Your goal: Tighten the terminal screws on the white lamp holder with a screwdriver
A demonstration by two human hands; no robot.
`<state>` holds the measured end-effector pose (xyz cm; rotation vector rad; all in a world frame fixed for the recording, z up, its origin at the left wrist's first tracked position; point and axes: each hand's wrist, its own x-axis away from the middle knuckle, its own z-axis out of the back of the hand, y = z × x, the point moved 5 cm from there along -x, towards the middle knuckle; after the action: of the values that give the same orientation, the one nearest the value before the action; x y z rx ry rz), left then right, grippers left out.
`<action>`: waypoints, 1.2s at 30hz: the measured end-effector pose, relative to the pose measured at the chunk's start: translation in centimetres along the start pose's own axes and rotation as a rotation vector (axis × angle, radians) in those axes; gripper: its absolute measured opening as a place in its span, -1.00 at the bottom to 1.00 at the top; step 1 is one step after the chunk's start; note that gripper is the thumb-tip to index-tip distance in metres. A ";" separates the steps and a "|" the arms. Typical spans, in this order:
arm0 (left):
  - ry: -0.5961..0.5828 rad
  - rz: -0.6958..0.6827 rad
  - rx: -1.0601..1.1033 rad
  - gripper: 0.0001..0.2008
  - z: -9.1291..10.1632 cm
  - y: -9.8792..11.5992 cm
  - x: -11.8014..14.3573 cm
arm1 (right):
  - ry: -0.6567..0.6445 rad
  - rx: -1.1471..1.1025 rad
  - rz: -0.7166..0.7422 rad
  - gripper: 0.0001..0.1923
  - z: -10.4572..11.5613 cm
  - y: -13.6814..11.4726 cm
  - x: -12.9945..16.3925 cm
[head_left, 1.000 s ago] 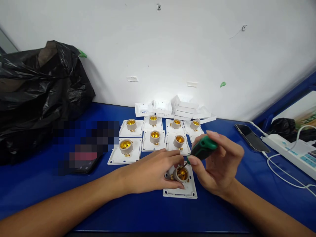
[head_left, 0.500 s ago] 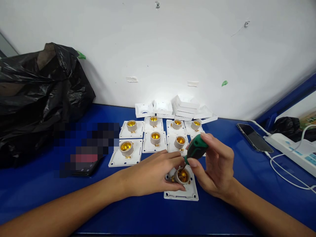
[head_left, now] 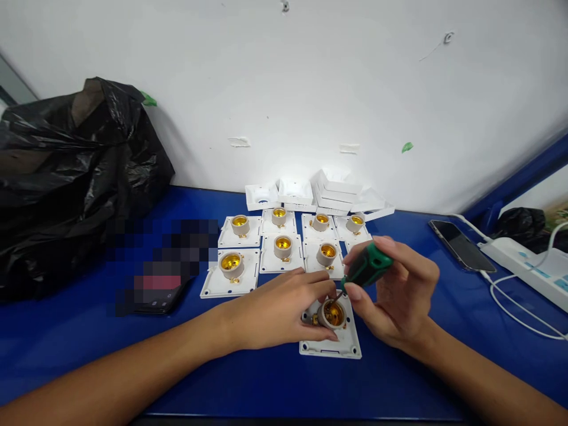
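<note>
L hand (head_left: pixel 284 310) pins lamp socket (head_left: pixel 332 313) on white plate (head_left: pixel 331 343), blue table (head_left: pixel 266 378). R hand (head_left: pixel 394 296) grips green screwdriver (head_left: pixel 367 266), tip down inside socket's brass cup. Behind: approx 8 more socket plates (head_left: pixel 284 248) in rows, white covers (head_left: pixel 319 192) at wall. Black bag (head_left: pixel 75 177) far L; phone (head_left: pixel 461 245) + power strip (head_left: pixel 528 269) far R.

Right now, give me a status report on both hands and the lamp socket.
Left hand steadying lamp socket on its plate. Right hand gripping green screwdriver, tip down in the socket. Other sockets close behind.
</note>
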<state>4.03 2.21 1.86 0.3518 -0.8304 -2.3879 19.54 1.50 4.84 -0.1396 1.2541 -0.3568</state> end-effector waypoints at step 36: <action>0.014 0.010 0.028 -0.60 -0.3 -0.1 0.1 | -0.042 -0.003 0.061 -0.16 -0.1 -0.7 -0.4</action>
<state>4.03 2.08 1.56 0.3742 -0.8579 -2.3645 19.23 0.96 5.34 -0.1105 1.2151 -0.2978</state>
